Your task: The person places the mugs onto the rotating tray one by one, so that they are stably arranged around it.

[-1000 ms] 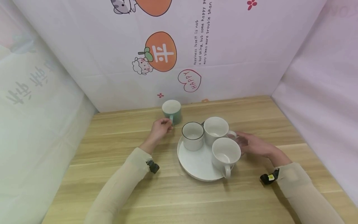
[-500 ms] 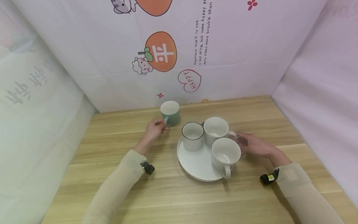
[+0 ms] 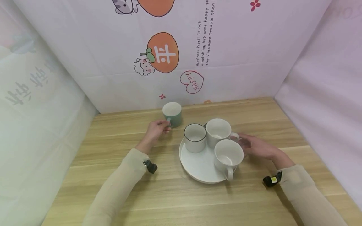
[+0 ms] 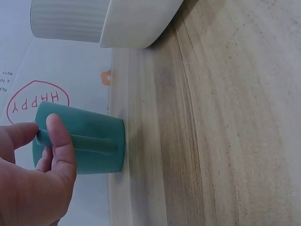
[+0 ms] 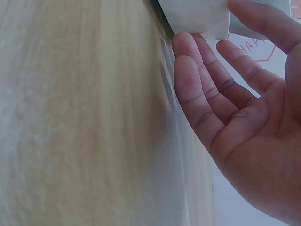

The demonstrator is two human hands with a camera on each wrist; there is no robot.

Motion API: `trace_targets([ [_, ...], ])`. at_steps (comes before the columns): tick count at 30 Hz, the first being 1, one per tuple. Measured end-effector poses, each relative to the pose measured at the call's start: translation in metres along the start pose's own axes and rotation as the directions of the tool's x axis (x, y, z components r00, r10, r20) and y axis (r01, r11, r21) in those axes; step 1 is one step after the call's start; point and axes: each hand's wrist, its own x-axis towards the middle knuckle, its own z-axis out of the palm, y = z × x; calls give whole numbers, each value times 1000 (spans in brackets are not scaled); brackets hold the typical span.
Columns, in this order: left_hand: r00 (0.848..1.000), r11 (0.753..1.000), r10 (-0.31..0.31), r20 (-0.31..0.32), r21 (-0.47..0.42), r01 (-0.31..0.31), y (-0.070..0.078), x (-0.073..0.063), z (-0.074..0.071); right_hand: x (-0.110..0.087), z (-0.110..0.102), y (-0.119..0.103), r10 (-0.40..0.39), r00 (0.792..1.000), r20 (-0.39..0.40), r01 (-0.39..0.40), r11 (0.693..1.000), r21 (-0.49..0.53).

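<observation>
My left hand (image 3: 156,129) pinches the handle of a green mug (image 3: 176,120) with a white inside, which stands upright by the back wall. In the left wrist view, thumb and fingers close on the handle (image 4: 94,144). A white round tray (image 3: 198,171) with a raised rim lies right of centre. On it are a white mug with a dark rim (image 3: 195,145) and two plain white mugs, one behind (image 3: 214,133) and one in front (image 3: 226,157). My right hand (image 3: 258,147) is at the tray's right side, its extended fingertips (image 5: 187,75) against the tray's outer wall.
The wooden table (image 3: 169,201) runs to a white printed cloth (image 3: 240,62) behind it, with plain cloth walls on both sides. The front mug's handle (image 3: 230,173) points towards me over the tray's rim. Each wrist carries a small black camera.
My left hand has shifted slightly left and turned the green mug, so its handle points more to the left. The tray, its mugs and my right hand have stayed put.
</observation>
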Motion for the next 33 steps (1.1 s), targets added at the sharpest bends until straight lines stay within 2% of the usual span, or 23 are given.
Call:
trace_targets([
  [10,1000,1000,-7,-30,18,8,2,4,2,0,0,1,3,1000,-5,-3,1000,-18],
  [15,999,999,-4,-37,46,6,1,5,2,1,0,4,3,1000,3,-3,1000,6],
  [21,999,995,20,-43,95,-16,-2,5,1,1,0,4,5,1000,4,-5,1000,6],
  [27,998,993,54,-43,104,-49,-5,5,1,0,0,2,20,1000,7,-21,1000,17],
  [33,998,992,53,-42,119,-48,-5,6,-1,0,0,2,22,1000,5,-22,1000,8],
])
